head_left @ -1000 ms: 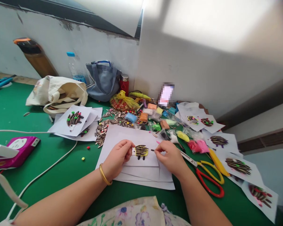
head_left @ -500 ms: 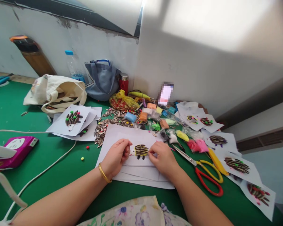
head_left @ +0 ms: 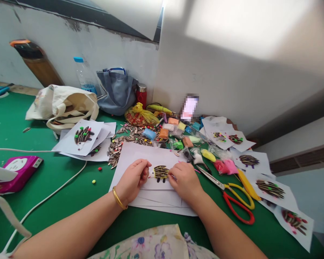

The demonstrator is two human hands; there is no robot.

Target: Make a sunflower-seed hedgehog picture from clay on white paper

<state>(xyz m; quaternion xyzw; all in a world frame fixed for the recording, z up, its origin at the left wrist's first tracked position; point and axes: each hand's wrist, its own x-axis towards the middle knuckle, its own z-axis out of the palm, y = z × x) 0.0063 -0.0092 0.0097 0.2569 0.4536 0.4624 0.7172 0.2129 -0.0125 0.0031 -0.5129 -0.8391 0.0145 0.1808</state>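
Head view: The yellow-bodied, seed-striped hedgehog figure (head_left: 160, 172) lay on the white paper sheet (head_left: 129, 154), between the two hands, inside the sheet's edges. The right hand (head_left: 185, 180) had thumb and fingertips drawn together at the figure's right end; whether a piece was pinched there could not be determined. The left hand (head_left: 135, 178) was loosely curled near the figure's left end, its contents likewise indeterminable.

On the right, working room was narrow: the tips of the scissors (head_left: 239, 199) lay just beside the right hand, their red and yellow handles spreading toward the row of decorated sheets (head_left: 264, 162). At the far edge, the heap of striped seeds (head_left: 129, 138) and the coloured clay packets (head_left: 164, 133) closed off the back. The widest room was leftward, where green tabletop (head_left: 56, 169) extended to the purple device (head_left: 27, 176), crossed by a white cable (head_left: 52, 198).
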